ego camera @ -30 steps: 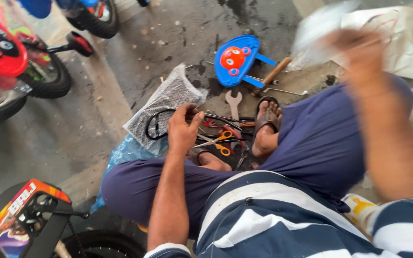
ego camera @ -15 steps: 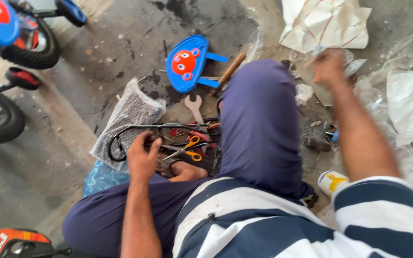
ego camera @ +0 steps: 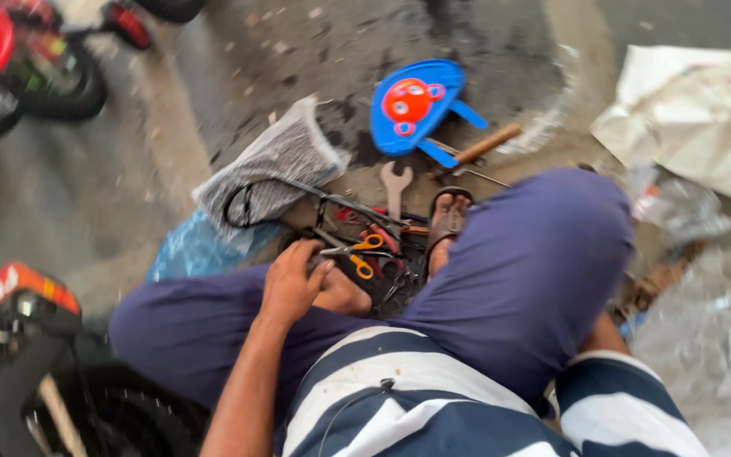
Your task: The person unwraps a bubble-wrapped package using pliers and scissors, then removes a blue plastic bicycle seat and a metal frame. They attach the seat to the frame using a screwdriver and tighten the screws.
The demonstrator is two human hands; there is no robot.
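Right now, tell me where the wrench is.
In the head view the wrench lies on the ground just above centre, below the blue plate and left of the sandalled foot, beyond the left hand.

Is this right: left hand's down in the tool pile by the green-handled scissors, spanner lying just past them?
Not quite. The scissors have orange handles, not green; the head view shows it. The rest holds: the left hand is in the tool pile beside them, and the spanner lies just beyond.

A grey plastic bag lies flat on the floor, left of the tools, a blue plastic bag just below it. Far right, crumpled white wrapping; bottom left, a red-orange sticker on a dark toy
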